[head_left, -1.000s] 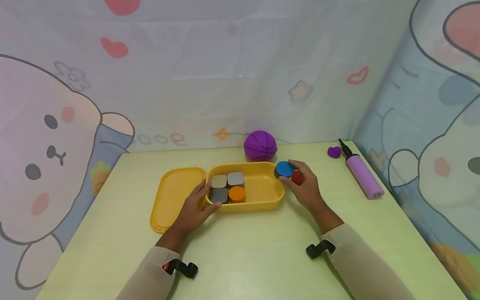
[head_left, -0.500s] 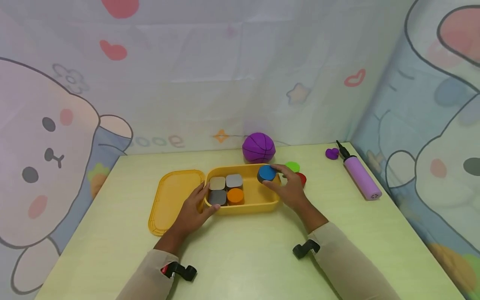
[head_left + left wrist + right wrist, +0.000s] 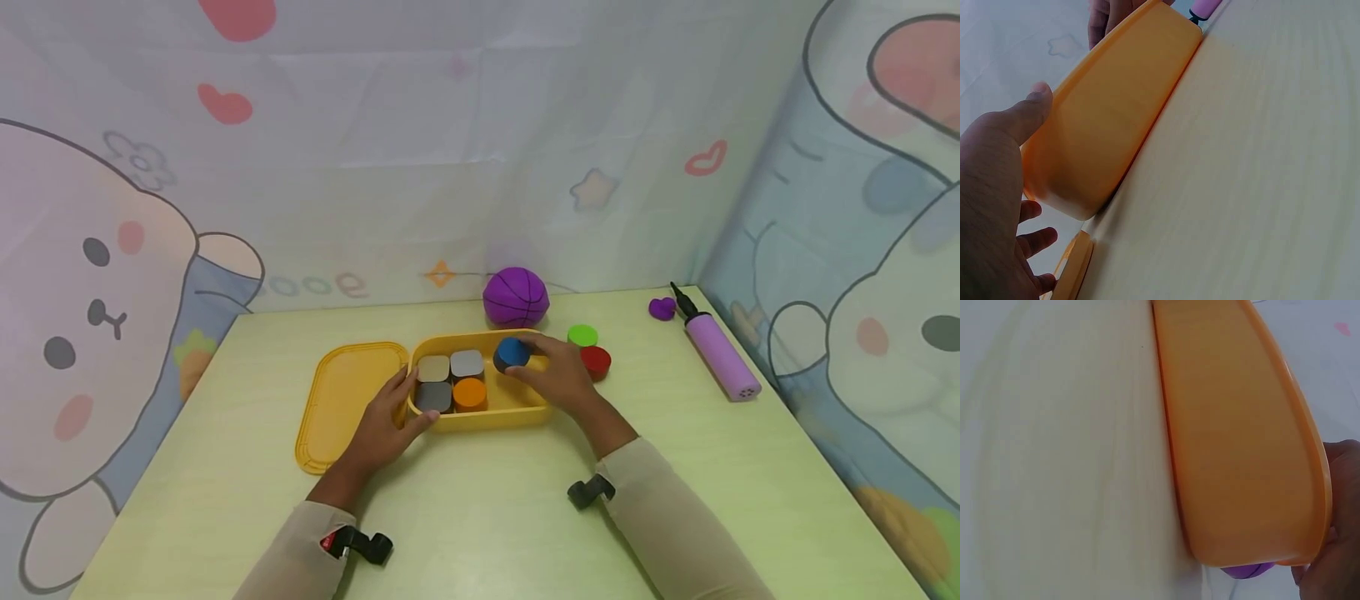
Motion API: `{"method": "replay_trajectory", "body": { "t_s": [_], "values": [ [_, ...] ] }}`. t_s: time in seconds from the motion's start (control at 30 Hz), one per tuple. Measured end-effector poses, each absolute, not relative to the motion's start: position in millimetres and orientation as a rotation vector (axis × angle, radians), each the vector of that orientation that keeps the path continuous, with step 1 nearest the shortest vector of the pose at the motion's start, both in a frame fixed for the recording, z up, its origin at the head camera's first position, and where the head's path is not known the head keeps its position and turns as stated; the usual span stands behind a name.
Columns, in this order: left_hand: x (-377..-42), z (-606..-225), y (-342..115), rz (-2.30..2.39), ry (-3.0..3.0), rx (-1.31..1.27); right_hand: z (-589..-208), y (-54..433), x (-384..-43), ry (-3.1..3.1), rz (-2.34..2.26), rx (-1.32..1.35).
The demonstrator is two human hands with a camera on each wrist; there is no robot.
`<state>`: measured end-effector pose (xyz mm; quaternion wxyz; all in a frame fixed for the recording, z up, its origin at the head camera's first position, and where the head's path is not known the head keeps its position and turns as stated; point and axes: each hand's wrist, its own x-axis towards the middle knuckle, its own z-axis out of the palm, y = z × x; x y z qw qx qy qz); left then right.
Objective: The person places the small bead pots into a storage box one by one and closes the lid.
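In the head view my right hand (image 3: pixel 558 379) pinches a blue cylinder (image 3: pixel 512 352) between thumb and fingers. The cylinder is over the right half of a yellow plastic box (image 3: pixel 495 422), beside the pieces in its left half. Those are a beige block (image 3: pixel 433 368), a light grey block (image 3: pixel 467 363), a dark grey block (image 3: pixel 434 397) and an orange cylinder (image 3: pixel 470 393). My left hand (image 3: pixel 381 427) rests at the box's left end, fingers spread, thumb at the near rim. From the right wrist, the box wall (image 3: pixel 1241 437) hides the cylinder.
A yellow lid (image 3: pixel 348 404) lies left of the box. A purple ball (image 3: pixel 516 297) sits behind it. Right of the box are a green disc (image 3: pixel 582 335) and a red cylinder (image 3: pixel 596 362). Farther right lie a purple heart-shaped piece (image 3: pixel 662 308) and a purple hand pump (image 3: pixel 720 357).
My right hand has carried the blue cylinder left, from the box's right end to over its inside. The green and red pieces have come into fuller view. My left hand stays at the box.
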<state>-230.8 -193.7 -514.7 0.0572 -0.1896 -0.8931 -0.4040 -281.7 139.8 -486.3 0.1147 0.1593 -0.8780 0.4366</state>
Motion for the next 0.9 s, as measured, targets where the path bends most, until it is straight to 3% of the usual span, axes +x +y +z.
{"method": "replay_trajectory", "body": {
  "t_s": [0.9],
  "values": [
    [-229.8, -517.0, -194.8, -1.253, -2.704, -0.567, -475.1, 121.9, -293.0, -2.988, 0.795, 0.336]
  ]
}}
